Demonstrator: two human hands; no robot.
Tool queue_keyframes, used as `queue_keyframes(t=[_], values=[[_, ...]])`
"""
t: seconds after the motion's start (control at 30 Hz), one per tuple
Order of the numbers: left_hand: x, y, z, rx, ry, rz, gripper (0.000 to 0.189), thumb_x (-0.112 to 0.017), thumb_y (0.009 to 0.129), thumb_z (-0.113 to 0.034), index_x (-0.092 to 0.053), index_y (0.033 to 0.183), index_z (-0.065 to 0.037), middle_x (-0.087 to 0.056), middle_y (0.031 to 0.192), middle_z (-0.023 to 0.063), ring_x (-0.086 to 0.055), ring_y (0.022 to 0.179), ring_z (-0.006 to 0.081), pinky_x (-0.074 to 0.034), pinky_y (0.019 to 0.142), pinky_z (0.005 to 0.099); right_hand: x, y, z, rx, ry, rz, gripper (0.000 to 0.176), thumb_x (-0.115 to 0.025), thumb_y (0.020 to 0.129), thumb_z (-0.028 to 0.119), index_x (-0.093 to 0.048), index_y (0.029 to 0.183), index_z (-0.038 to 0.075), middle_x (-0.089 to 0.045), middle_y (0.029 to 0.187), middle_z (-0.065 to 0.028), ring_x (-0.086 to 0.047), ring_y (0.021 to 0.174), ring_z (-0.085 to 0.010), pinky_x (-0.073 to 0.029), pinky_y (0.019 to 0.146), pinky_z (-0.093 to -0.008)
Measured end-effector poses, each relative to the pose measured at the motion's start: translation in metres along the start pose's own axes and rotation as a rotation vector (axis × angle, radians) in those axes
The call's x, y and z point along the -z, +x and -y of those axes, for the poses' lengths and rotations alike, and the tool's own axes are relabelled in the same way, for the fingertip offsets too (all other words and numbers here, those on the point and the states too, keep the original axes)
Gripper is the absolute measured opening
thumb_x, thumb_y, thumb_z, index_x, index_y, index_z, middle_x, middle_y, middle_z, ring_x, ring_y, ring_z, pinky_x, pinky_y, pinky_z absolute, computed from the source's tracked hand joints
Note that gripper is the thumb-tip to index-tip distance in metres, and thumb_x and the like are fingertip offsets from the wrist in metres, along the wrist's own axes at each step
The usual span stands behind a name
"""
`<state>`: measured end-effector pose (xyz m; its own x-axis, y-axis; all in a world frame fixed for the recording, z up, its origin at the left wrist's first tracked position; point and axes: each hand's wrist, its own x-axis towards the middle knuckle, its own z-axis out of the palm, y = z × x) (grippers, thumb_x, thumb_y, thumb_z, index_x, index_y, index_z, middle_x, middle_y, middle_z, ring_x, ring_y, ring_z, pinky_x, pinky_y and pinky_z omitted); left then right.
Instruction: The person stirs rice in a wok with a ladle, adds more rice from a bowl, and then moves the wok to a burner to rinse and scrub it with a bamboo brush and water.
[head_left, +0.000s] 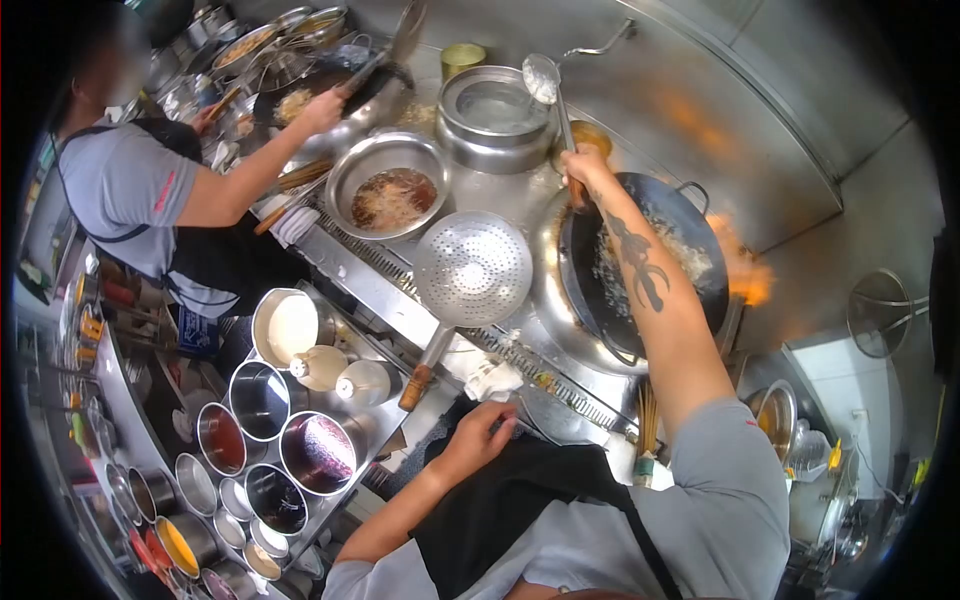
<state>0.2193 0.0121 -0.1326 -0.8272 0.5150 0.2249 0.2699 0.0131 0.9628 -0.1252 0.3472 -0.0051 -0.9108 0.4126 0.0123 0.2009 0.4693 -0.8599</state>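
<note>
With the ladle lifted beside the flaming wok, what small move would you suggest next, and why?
Probably lower the ladle into the wok: the right hand holds it raised over the steel pot, while food cooks over open flames.

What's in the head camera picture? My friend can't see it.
The right hand holds a ladle raised beside a wok of frying food, flames beside it. The left hand rests by a white cloth at the stove's edge. Another person cooks nearby.

Bright even light, glare on the steel backsplash (pixel 700 110), fisheye warp, black corners.
</note>
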Motion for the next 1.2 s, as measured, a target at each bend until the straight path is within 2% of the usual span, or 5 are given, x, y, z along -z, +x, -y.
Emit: queue_keyframes(t=[0.17,0.3,0.4,0.6,1.2], values=[[0.025,-0.042,0.014,0.206,-0.025,-0.227,0.018,-0.065,0.092,-0.007,-0.064,0.108,0.002,-0.065,0.091,0.0122,-0.065,0.083,0.0195,-0.051,0.074,0.0297,-0.051,0.030,0.014,-0.229,0.017,0.169,0.007,-0.056,0.084,0.007,-0.054,0.078,0.003,-0.056,0.062,-0.0049,-0.056,0.050,-0.0166,-0.045,0.047,-0.0318],[0.032,-0.063,0.026,0.291,0.010,-0.267,0.020,-0.065,0.092,-0.009,-0.064,0.109,0.002,-0.066,0.091,0.0124,-0.065,0.083,0.0185,-0.051,0.075,0.0290,-0.039,0.046,0.000,-0.400,1.466,0.678,0.009,-0.059,0.080,0.003,-0.055,0.073,0.002,-0.056,0.071,-0.0059,-0.056,0.062,-0.0167,-0.043,0.057,-0.0316],[0.033,-0.084,0.048,0.395,0.005,-0.154,0.023,-0.063,0.094,-0.013,-0.064,0.111,0.002,-0.067,0.093,0.0128,-0.065,0.083,0.0182,-0.051,0.075,0.0289,-0.023,0.031,0.013,-0.429,1.731,0.686,0.008,-0.059,0.077,-0.001,-0.054,0.082,-0.002,-0.051,0.075,-0.0047,-0.057,0.065,-0.0167,-0.041,0.058,-0.0295],[0.041,-0.080,0.022,0.525,-0.172,0.066,0.033,-0.060,0.097,-0.023,-0.061,0.120,0.001,-0.068,0.099,0.0133,-0.065,0.092,0.0159,-0.050,0.082,0.0295,0.048,-0.061,0.036,-0.364,1.765,0.636,0.047,-0.052,0.085,0.000,-0.029,0.122,-0.019,-0.050,0.081,-0.0062,-0.058,0.061,-0.0124,-0.042,0.051,-0.0270],[-0.074,0.041,-0.015,0.291,-0.367,0.435,0.029,-0.057,0.100,-0.021,-0.063,0.118,0.000,-0.068,0.102,0.0071,-0.064,0.095,0.0136,-0.051,0.083,0.0273,0.218,-0.318,-0.061,-0.454,1.114,0.158,0.009,-0.051,0.090,0.013,-0.051,0.097,0.007,-0.055,0.075,0.0006,-0.051,0.060,-0.0086,-0.039,0.050,-0.0251]])
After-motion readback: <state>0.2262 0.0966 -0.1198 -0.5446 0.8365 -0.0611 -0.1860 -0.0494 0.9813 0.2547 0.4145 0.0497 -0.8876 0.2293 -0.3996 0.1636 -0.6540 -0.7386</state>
